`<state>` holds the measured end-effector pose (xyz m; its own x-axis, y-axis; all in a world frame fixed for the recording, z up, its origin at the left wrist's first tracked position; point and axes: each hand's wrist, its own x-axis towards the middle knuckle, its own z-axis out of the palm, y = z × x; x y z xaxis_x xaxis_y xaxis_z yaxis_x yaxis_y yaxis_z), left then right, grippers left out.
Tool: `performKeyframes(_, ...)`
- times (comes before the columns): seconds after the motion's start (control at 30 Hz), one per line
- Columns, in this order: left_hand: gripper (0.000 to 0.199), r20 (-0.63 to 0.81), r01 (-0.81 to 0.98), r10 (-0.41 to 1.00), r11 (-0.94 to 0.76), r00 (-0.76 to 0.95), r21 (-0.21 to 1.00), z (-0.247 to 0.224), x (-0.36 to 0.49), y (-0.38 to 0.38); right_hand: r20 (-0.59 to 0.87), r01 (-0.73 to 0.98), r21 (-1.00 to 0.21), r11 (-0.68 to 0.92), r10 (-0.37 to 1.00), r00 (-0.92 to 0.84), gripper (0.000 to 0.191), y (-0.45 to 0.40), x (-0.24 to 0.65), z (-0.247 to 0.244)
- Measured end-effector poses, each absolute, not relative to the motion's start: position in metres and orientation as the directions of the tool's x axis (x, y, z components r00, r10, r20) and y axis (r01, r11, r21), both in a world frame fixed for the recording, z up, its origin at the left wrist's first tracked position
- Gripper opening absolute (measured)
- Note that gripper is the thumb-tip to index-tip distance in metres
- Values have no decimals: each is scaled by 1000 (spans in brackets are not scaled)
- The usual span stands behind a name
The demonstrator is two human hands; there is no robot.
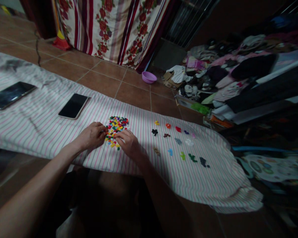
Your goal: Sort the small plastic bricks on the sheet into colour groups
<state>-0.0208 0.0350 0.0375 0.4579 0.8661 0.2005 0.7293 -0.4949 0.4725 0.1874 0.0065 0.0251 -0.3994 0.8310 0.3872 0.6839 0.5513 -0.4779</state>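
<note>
A mixed pile of tiny coloured pieces (118, 124), in red, yellow, green, orange and other colours, lies on a striped cloth (139, 114). At the pile's left edge is my left hand (93, 135), its fingers curled and the tips together against the pieces. My right hand (129, 142) reaches in from the lower right, thumb and fingers closed low over the pile. What either hand pinches is too small to make out. Right of my right hand are small single-colour heaps, among them yellow (156, 122), black (154, 132), light blue (170, 151) and dark green (192, 158).
A phone (74, 105) and a larger dark-screened device (11, 94) lie left on the cloth. Beyond the edge, a purple basin (149, 77) sits on the tiled floor by a flowered curtain (109, 29). Clothes (221, 66) are heaped at the right.
</note>
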Motion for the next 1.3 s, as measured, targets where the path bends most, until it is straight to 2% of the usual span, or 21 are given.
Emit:
performKeyframes(0.23,31,173,732,870,-484,462,479,39,-21,35,385,657,-588,471,878,-284,14,10,192,29)
performKeyframes(0.47,33,134,745,877,-466,462,478,40,-21,35,450,672,-597,437,877,-171,13,14,214,42)
performKeyframes(0.67,32,142,749,870,-481,472,456,41,-21,34,484,727,-572,379,872,-74,21,18,244,54)
performKeyframes(0.8,35,138,755,874,-475,467,452,41,-21,35,527,756,-576,311,848,53,25,17,270,62)
performKeyframes(0.97,36,124,751,869,-478,478,455,41,-20,35,523,775,-621,118,799,297,29,12,319,65)
performKeyframes(1.13,37,81,768,881,-448,466,458,44,-20,35,501,764,-635,-113,693,518,37,1,375,59)
performKeyframes(1.3,38,82,768,880,-452,469,453,44,-20,36,487,739,-616,-271,607,629,41,-14,413,49)
